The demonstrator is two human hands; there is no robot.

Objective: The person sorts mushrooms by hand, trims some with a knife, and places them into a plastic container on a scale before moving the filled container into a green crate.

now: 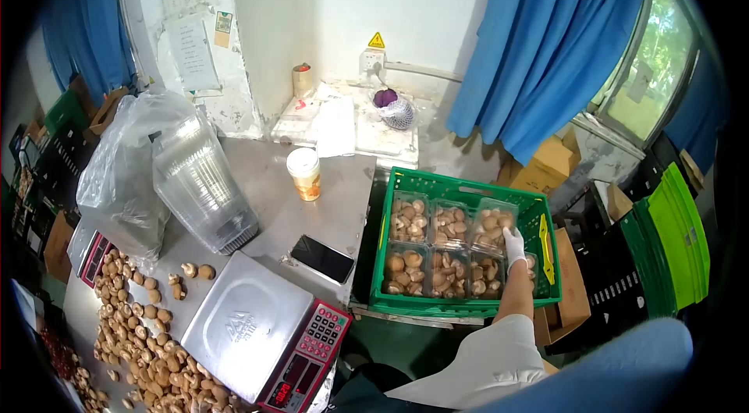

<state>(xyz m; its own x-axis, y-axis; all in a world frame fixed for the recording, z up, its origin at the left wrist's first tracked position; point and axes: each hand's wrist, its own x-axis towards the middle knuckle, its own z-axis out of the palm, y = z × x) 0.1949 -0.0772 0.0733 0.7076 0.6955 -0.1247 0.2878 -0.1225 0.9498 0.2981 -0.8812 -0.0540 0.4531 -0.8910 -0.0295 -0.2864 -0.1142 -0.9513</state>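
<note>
My right hand (515, 246), in a white glove, grips the right edge of a clear plastic punnet of mushrooms (491, 227). The punnet sits tilted, a little above its neighbours, at the back right of a green crate (460, 307). Several other punnets of brown mushrooms (406, 272) stand in rows inside the crate, and one at the front right is partly covered by my wrist. My left hand is out of view.
On the metal table stand a scale (250, 323) with a lit red display, loose mushrooms (156, 343), stacked clear trays (203, 186) in a plastic bag, a phone (322, 258) and a paper cup (304, 175). Green and black crates (655, 249) stand at right.
</note>
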